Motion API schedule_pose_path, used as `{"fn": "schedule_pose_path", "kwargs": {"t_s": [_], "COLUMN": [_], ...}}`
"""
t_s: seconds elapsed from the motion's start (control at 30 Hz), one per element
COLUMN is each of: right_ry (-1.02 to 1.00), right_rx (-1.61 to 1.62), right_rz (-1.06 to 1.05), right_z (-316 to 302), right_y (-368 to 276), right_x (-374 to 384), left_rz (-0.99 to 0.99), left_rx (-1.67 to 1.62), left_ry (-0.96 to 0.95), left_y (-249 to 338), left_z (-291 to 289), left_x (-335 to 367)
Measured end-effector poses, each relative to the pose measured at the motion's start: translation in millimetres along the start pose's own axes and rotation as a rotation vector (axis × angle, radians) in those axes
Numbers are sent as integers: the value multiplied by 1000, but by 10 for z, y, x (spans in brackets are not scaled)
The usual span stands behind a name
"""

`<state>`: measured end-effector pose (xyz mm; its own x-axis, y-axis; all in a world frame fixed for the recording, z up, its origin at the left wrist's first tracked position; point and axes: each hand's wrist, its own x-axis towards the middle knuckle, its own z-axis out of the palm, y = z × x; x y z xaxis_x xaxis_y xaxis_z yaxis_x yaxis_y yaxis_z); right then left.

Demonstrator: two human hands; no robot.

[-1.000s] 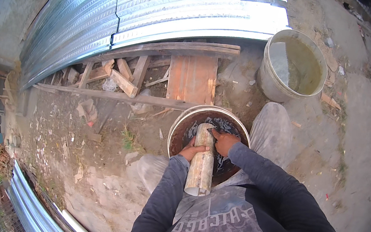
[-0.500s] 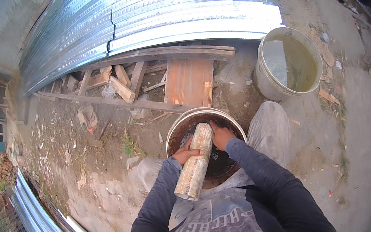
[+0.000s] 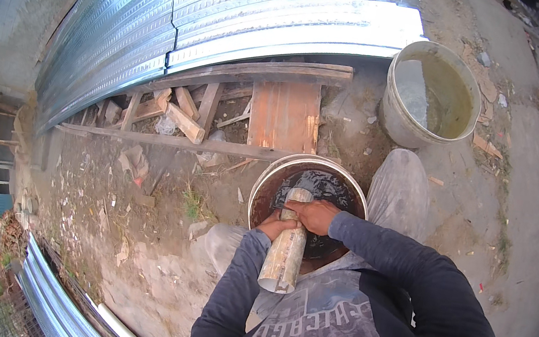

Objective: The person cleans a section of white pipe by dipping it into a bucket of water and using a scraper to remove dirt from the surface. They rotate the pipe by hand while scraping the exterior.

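A stained, cream-coloured tube slants over a round bucket between my knees, its far end down inside the bucket and its near open end over my lap. My left hand is closed around the tube's left side at about mid-length. From the right, my right hand lies across the upper part of the tube with its fingers bent over it, close to my left fingers. Dark, rippled liquid shows in the bucket beyond the tube. The tube's lowest end is partly hidden in the bucket.
A larger bucket of murky water stands at the far right. Ahead lies a stack of shiny corrugated metal sheets by a wooden frame with an orange-brown board. Wood scraps lie within the frame. Debris litters the dirt ground.
My right hand has come from the bucket's inside onto the tube, nearer my left hand. The tube's far end sits slightly lower, and the liquid now shows ripples. The view has shifted slightly.
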<state>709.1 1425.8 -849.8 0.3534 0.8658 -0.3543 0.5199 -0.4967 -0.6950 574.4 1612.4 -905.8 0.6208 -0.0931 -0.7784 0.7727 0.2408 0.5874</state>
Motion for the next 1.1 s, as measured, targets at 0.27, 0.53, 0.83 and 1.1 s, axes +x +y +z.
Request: {"fn": "schedule_pose_path", "kwargs": {"t_s": [0.27, 0.53, 0.83, 1.1], "right_ry": [-120, -6, -28, -20], "right_rx": [-84, -37, -48, 230], "right_rz": [102, 36, -80, 564], "right_z": [-86, 159, 14, -18], "right_y": [102, 434, -4, 293], "right_x": [180, 162, 95, 254], "left_rz": [-34, 36, 166, 108], "left_rx": [203, -54, 123, -204], "left_ry": [-3, -55, 85, -71], "left_y": [224, 90, -198, 267], "left_z": [236, 208, 97, 98], "left_x": [-108, -125, -35, -271]}}
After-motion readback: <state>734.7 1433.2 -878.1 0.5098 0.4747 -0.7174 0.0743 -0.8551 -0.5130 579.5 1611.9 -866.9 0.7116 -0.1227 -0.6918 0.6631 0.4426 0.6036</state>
